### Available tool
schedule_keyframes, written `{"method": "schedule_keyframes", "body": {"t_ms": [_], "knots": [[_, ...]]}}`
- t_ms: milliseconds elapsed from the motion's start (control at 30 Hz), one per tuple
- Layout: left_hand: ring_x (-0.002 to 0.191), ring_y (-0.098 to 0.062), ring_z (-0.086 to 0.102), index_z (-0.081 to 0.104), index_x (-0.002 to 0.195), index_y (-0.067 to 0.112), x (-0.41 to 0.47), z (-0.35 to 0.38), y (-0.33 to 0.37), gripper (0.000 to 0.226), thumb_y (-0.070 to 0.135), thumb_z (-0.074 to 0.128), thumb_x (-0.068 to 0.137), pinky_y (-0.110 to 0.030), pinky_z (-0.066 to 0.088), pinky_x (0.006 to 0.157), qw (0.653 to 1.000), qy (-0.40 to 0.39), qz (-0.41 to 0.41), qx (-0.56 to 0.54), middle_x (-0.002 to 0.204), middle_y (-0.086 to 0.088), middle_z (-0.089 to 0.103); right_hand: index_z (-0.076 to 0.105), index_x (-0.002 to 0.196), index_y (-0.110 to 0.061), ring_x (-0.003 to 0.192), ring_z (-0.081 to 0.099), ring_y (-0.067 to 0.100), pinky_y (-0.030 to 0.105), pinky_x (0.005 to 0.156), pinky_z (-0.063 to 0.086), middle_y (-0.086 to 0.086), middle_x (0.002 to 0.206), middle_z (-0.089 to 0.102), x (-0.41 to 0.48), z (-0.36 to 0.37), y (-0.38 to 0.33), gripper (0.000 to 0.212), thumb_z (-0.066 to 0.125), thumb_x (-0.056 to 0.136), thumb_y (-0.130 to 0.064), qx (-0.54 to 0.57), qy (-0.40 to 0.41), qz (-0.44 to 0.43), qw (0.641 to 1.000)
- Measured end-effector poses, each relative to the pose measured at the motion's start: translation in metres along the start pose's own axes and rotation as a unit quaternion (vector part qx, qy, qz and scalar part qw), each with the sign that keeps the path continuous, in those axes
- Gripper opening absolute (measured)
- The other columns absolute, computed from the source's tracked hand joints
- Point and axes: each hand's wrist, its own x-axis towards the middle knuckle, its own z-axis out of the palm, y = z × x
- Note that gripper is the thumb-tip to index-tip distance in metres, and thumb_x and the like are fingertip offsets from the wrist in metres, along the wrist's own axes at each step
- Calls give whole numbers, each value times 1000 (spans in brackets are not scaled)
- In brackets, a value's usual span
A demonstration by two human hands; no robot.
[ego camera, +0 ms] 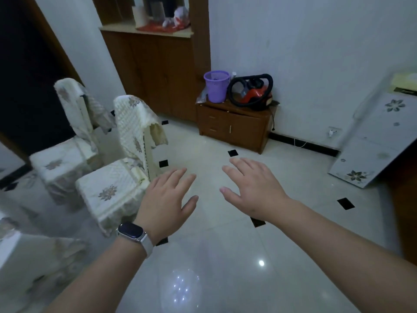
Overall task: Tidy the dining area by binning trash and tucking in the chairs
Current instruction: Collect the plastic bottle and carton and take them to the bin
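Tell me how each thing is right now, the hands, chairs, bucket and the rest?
Left hand: open, empty.
Right hand: open, empty.
Near chair: upright, cloth-covered.
Far chair: upright, cloth-covered.
Purple bucket: upright on the low cabinet.
Low cabinet: doors and drawers shut.
Red vacuum: hose coiled.

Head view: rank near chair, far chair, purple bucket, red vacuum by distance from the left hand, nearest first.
From the left hand:
1. Near chair, just to its left, almost at the fingertips.
2. Far chair, further left, behind the first.
3. Purple bucket, ahead on the low wooden cabinet.
4. Red vacuum, beside the bucket; these two are too close to call.
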Motion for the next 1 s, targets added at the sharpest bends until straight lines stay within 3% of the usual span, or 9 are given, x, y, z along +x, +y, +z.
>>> {"method": "schedule_keyframes", "body": {"t_ms": [367,667,1000], "knots": [[128,-29,51,58,130,20,134,41,-69,52,49,47,89,-44,43,99,1000,-9,1,11,138,-6,56,58,126,-20,118,50,25,40,95,42,5,129,57,130,34,61,56,37,90,-57,13,36,1,999],[125,-31,54,59,130,19,287,98,-200,53,48,45,88,-46,46,100,1000,-3,5,-14,136,-9,58,48,136,-25,132,39,23,40,105,33,1,142,46,326,67,87,58,32,92,-59,-12,-4,17,1000],[130,-27,49,55,134,21,439,121,-322,54,50,44,90,-45,42,104,999,-13,30,-1,140,-8,55,53,134,-24,129,43,23,39,104,36,1,139,51,509,86,108,58,37,91,-59,-27,19,33,999]]}}
